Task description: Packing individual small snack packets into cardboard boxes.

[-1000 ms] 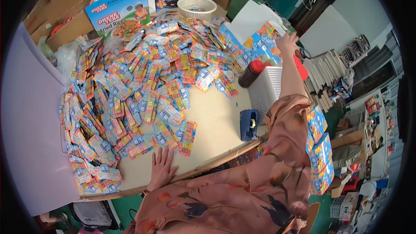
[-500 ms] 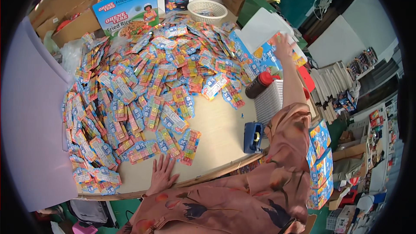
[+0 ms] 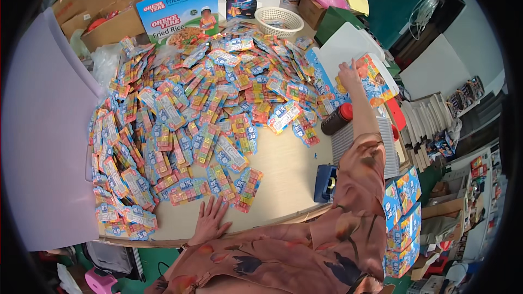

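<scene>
Packet stack (image 3: 376, 79) now under the right hand (image 3: 348, 71), reached farther out.

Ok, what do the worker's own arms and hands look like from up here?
Both arms wear loose, long sleeves of rust-orange fabric printed with dark and pale floral patches. The left hand and right hand are bare, with no gloves; any rings or a watch are too small to tell.

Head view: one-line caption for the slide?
Left hand flat on the table edge beside heaped colourful packets; right hand stretched to a card at the far side.
</scene>
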A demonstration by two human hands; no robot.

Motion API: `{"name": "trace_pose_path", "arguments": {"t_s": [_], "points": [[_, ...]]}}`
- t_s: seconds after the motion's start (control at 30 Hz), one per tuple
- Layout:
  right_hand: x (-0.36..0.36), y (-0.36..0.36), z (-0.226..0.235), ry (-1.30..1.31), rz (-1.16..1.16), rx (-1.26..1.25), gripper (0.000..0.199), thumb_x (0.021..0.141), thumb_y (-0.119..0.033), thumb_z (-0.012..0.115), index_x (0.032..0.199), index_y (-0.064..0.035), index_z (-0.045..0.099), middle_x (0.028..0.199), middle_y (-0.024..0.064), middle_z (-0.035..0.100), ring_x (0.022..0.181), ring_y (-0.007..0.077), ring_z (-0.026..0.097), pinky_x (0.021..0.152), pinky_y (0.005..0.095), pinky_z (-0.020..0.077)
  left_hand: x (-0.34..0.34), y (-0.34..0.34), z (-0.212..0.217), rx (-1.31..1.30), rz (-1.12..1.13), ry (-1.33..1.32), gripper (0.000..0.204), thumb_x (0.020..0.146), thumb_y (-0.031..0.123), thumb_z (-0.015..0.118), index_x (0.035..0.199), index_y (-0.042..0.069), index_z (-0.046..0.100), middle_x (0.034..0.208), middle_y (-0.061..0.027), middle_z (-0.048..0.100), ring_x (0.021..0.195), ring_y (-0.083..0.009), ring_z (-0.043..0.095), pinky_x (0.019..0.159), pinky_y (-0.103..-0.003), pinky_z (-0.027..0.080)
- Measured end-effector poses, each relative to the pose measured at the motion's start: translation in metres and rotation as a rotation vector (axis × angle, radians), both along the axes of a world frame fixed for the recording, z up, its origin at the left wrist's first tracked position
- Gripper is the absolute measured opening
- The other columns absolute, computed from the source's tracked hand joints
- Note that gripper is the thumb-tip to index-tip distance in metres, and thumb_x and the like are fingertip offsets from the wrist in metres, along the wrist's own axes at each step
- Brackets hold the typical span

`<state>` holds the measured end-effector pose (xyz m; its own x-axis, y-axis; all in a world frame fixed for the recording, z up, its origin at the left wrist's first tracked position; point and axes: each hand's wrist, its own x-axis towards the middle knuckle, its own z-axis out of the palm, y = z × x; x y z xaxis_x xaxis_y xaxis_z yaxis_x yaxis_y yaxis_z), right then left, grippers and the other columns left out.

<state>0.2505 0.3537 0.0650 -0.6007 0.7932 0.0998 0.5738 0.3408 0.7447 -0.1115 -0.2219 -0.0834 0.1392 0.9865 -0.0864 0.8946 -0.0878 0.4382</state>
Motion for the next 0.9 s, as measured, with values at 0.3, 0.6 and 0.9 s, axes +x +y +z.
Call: {"name": "trace_pose_path", "arguments": {"t_s": [0.3, 0.6, 0.9], "points": [[-0.092, -0.097, 0.117, -0.090, 0.278, 0.102, 0.013, 0.083, -0.010, 0.056, 0.081, -0.0136, 0.068, 0.077, 0.0034, 0.066, 0.079, 0.0188, 0.067, 0.110, 0.0495, 0.0297, -0.010, 0.002, -0.004, 0.084, 0.010, -0.117, 0.072, 0.092, 0.037, 0.052, 0.149, 0.005, 0.023, 0.157, -0.0136, 0.018, 0.146, -0.0282, 0.014, 0.116, -0.045, 0.011], [-0.160, -0.297, 0.130, -0.143, 1.138, 0.065, 0.007, 0.067, -0.014, 0.061, 0.073, -0.0136, 0.056, 0.076, -0.0016, 0.052, 0.088, 0.0161, 0.058, 0.110, 0.0424, 0.0338, -0.073, 0.050, 0.096, 0.615, 0.642, -1.210, 0.040, 0.097, 0.016, 0.054, 0.132, -0.001, 0.048, 0.128, -0.0109, 0.053, 0.121, -0.0186, 0.048, 0.099, -0.033, 0.041], [-0.204, -0.359, 0.084, -0.088, 1.425, -0.047, 0.021, 0.070, -0.014, 0.059, 0.090, -0.0145, 0.063, 0.094, -0.0002, 0.059, 0.103, 0.0165, 0.057, 0.112, 0.0408, 0.0335, 0.009, 0.105, 0.119, -0.412, 0.284, -1.269, 0.132, 0.075, 0.031, 0.081, 0.142, 0.002, -0.029, 0.120, -0.0223, 0.053, 0.096, -0.0214, 0.062, 0.069, -0.032, 0.055]]}}
